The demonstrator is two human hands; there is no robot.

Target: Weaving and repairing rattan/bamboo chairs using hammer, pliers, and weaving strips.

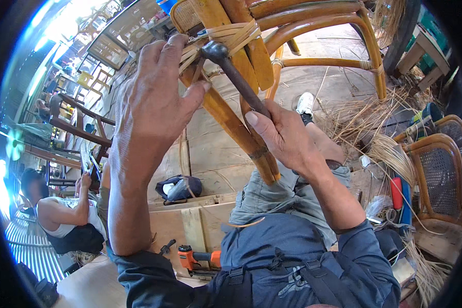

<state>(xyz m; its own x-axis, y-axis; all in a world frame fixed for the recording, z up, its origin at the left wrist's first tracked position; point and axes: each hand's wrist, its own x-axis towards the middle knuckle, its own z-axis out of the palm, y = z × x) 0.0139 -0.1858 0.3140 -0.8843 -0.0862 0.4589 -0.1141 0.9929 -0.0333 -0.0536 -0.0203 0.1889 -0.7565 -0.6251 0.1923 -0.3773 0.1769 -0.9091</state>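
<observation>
Now we are gripping a dark, knob-headed, metal-looking tool by its shaft, likely the surest hold for something head-heavy, in our right hand, at pale rattan-strip binding around glossy yellow-brown poles; our left hand is cupping alongside, grip unclear.

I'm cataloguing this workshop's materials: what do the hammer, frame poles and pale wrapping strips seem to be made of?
Hammer: head probably metal, by its dark, smooth sheen; the duller brown handle could be metal or wood.
Frame poles: likely rattan or bamboo, varnished, by their glossy honey-brown surface.
Wrapping strips: probably split cane, apparently unstained, being pale, thin and bent round the poles.
</observation>
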